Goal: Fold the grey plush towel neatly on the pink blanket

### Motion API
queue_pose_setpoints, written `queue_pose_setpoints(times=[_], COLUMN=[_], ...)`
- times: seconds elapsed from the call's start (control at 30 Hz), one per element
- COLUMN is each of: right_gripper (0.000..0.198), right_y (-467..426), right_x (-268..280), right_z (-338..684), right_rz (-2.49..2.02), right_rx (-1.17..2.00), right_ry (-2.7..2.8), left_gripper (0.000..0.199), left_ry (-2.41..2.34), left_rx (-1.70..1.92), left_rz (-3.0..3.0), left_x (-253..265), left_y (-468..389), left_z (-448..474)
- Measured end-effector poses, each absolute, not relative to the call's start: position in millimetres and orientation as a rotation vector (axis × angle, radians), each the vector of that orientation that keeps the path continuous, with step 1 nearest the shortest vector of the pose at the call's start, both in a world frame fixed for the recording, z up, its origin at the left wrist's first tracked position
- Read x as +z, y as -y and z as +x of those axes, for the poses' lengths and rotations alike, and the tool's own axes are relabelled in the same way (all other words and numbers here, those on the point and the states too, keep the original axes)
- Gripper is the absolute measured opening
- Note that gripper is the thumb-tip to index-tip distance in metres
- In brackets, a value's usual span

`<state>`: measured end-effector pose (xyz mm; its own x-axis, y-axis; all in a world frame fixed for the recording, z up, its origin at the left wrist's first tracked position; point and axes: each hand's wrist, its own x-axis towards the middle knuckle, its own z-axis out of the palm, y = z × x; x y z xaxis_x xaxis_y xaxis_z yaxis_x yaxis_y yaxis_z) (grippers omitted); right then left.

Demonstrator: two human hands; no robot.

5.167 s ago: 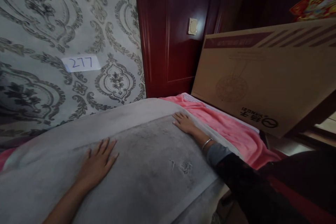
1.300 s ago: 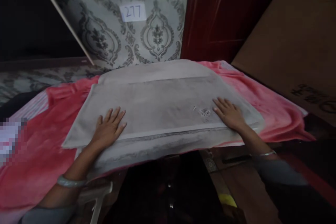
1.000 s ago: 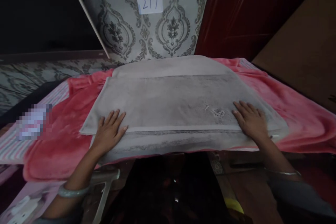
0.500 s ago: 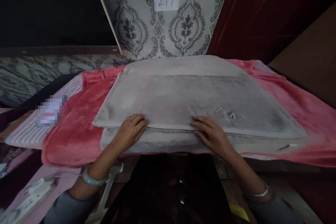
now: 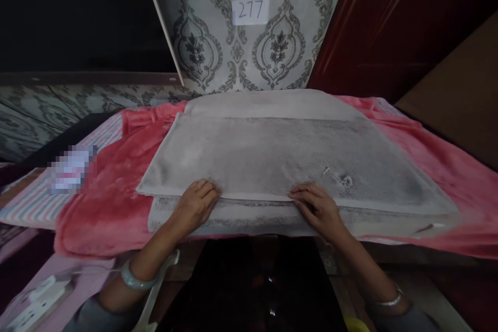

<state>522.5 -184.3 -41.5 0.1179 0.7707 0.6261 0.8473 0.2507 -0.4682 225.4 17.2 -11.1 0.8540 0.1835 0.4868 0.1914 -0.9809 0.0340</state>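
With our left hand [image 5: 194, 203] and right hand [image 5: 317, 207] each pinching the near edge of the grey towel's [image 5: 272, 155] upper fold on the pink blanket [image 5: 116, 192], an uneven pull could skew the layers.

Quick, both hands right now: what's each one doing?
Left hand: fingers curled on the near edge of the grey towel; whether it grips cannot be told.
Right hand: the same, on that edge.
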Motion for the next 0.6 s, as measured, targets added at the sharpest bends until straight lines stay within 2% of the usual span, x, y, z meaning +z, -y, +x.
queue_pose_setpoints(times=[0.1, 0.23, 0.37, 0.47, 0.6], right_gripper=[0.020, 0.032, 0.057, 0.063, 0.065], right_y=[179.1, 156.5, 138.6, 139.9, 150.3], right_x=[-27.9, -14.5, -24.3, -35.6, -41.9], right_z=[522.9, 511.1, 487.3, 475.8, 474.2], right_rz=[-1.568, -1.685, -1.887, -1.974, -1.957], right_rx=[-0.073, -0.190, -0.207, -0.192, -0.193], right_ry=[1.655, 1.704, 1.979, 2.082, 2.087], left_gripper=[0.020, 0.023, 0.052, 0.054, 0.055], left_ry=[0.361, 0.500, 0.668, 0.759, 0.792], left_rx=[-0.829, -0.907, -0.622, -0.438, -0.448], left_rz=[-3.118, -3.036, -2.985, -2.948, -2.902], left_x=[-1.5, 9.7, -3.1, -21.6, -31.1], left_y=[-17.3, -18.8, -14.7, -10.2, -6.1], left_z=[225.4, 237.7, 251.6, 252.3, 246.5])
